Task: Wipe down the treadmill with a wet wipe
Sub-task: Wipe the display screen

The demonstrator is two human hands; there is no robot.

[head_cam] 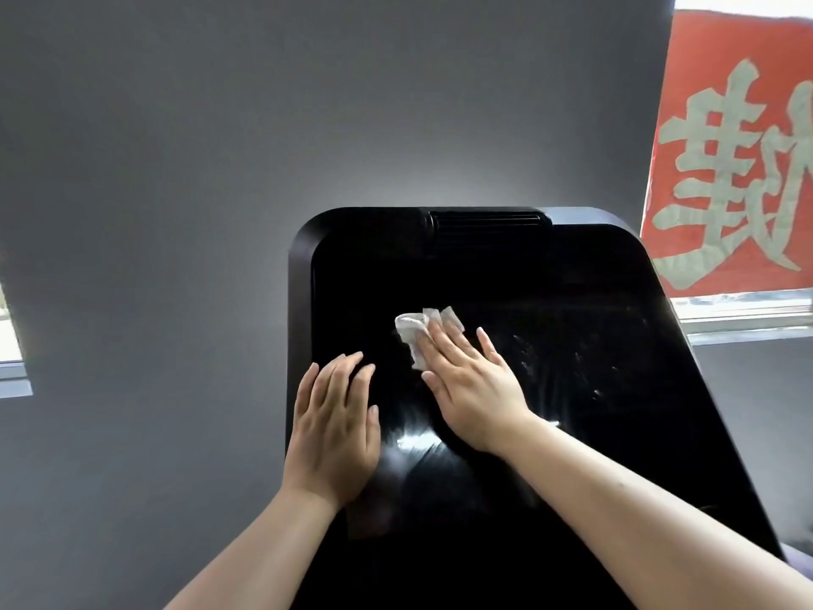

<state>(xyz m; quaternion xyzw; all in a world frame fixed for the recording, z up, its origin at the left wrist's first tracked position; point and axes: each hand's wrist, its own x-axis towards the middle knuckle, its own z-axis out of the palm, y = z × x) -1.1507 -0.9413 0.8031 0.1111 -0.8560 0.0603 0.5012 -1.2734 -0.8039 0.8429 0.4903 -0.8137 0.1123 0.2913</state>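
The treadmill's glossy black console panel [594, 301] fills the middle of the view, tilted up toward me, with a slotted vent [488, 223] at its top edge. A crumpled white wet wipe [411, 330] lies on the panel near its centre. My right hand [475, 385] presses flat on the wipe with straight fingers; part of the wipe sticks out past the fingertips. My left hand [336, 422] rests flat on the panel's left side, fingers straight, holding nothing. Wet streaks [541, 358] show on the panel right of my right hand.
A grey wall [176, 169] stands behind the console. A red banner with pale characters [730, 169] hangs at the upper right in front of a window ledge [743, 321]. A bright window edge [11, 341] shows at the far left.
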